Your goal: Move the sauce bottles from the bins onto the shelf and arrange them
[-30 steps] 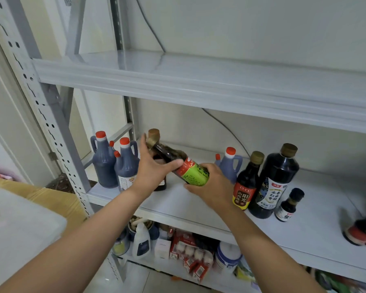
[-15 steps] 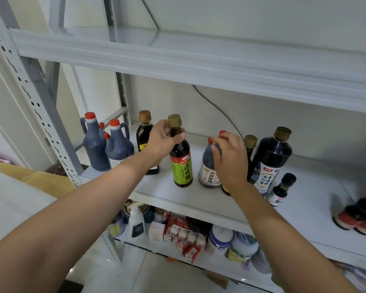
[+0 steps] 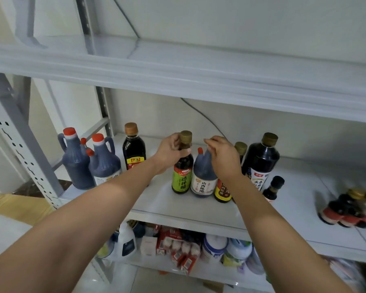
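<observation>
L hand (image 3: pixel 169 153): grips neck of green-label dark glass bottle (image 3: pixel 182 176), upright.
R hand (image 3: pixel 222 159): over blue plastic jug (image 3: pixel 203 176); grip can't tell.

We find bare shelf (image 3: pixel 199 210) along the near edge and a wide gap between the small dark bottle (image 3: pixel 273 187) and the bundled bottles (image 3: pixel 347 208) at right; the green-label bottle (image 3: pixel 182 178) and its neighbours block the middle.

Handled jugs (image 3: pixel 76 166) stand at the shelf's (image 3: pixel 156 205) left end. A bottle cluster (image 3: pixel 203 183) stands mid-shelf. More bottles (image 3: pixel 344 208) sit far right.
</observation>
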